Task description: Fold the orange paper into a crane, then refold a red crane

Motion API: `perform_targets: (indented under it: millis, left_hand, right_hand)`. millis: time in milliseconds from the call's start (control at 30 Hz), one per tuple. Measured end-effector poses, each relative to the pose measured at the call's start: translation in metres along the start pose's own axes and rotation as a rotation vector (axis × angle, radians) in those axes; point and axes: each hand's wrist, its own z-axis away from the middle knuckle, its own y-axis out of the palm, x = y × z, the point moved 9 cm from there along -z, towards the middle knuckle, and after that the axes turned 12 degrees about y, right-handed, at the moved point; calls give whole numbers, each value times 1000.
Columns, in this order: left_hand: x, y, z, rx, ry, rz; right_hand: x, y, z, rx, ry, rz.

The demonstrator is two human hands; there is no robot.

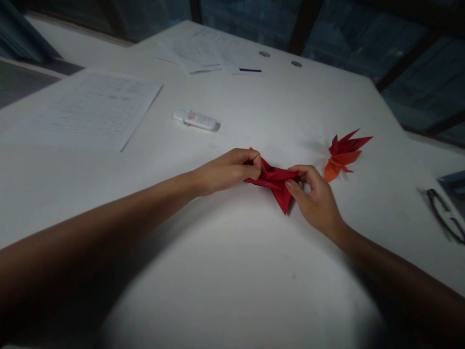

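Between my two hands is a red folded paper (pixel 278 183), partly opened into flaps, with one pointed corner hanging toward me. My left hand (pixel 232 169) is closed on its left end, the fingers curled and the thumb against the paper. My right hand (pixel 314 196) pinches the right end between thumb and fingers. Just beyond my right hand lies an origami piece of red and orange paper (pixel 341 157) with several pointed tips. The parts of the red paper inside my left hand are hidden.
A white glue bottle or correction pen (pixel 196 119) lies beyond my left hand. Printed sheets (pixel 94 109) are at the left, with more papers (pixel 203 51) at the back. Black-framed glasses (pixel 445 213) rest near the right edge. The white table (pixel 232 271) ends by dark windows.
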Motion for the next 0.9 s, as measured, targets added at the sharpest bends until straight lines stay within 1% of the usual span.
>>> perform_targets:
  millis: [167,233,300,367,433,533,633,700,767,900]
  left_hand:
    - [-3,4,1,-17,-5,25]
    - [-5,8,2,11,-2,11]
    - [-8,12,3,59,-3,-8]
    - [-11,16,4,101,6,-75]
    - [-14,15,4,101,30,-231]
    - [-12,10,3,42,37,-501]
    - [-10,5,1,-55,16,-642]
    - [-12,2,1,-112,18,-682]
    - [-15,0,0,-141,28,-695]
    - [-16,-6,1,-169,5,-668]
  right_hand:
    - [9,-3,0,-23,-38,66]
    - [12,-4,0,-39,-67,83]
    - [11,-5,0,-49,-65,80]
    - [6,-6,-1,-51,-30,51]
    - [2,-6,-1,-47,8,10]
    - [-1,-6,-2,-46,39,-32]
    - [0,-6,-1,-52,59,-77]
    - [1,-5,2,-62,73,-111]
    - [3,-4,5,-78,81,-105]
    - [7,-1,11,-92,78,-2]
